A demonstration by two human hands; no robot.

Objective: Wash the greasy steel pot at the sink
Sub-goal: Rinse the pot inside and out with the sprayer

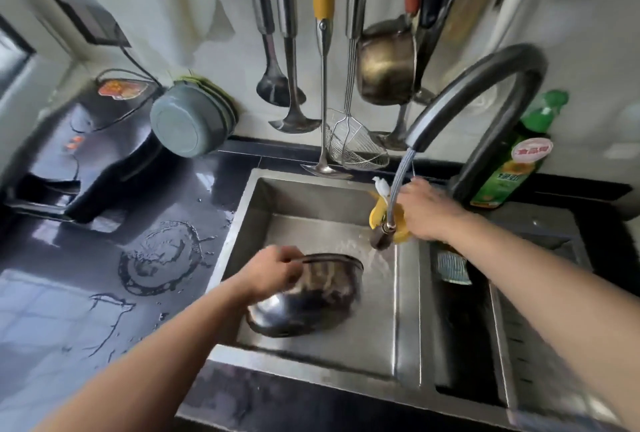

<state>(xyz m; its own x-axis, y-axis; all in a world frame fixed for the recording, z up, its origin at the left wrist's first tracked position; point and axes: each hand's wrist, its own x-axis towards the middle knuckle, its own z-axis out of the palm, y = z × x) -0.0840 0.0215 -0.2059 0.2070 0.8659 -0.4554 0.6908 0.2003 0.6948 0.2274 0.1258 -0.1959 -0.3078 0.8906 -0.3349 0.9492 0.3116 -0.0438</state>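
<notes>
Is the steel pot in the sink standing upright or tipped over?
Tipped. The steel pot lies on its side in the sink, rounded bottom toward the camera, rim facing away, with the left hand gripping its rim.

Dark glossy tabletop (104, 310) — wet, w/ water rings and streaks near its middle. Black appliance (86, 161) sits at the far-left edge; a grey-green bowl (188, 125) leans beside it. Green detergent bottle (512, 161) stands at far-right edge. Steel sink (249, 210) is set in.
</notes>
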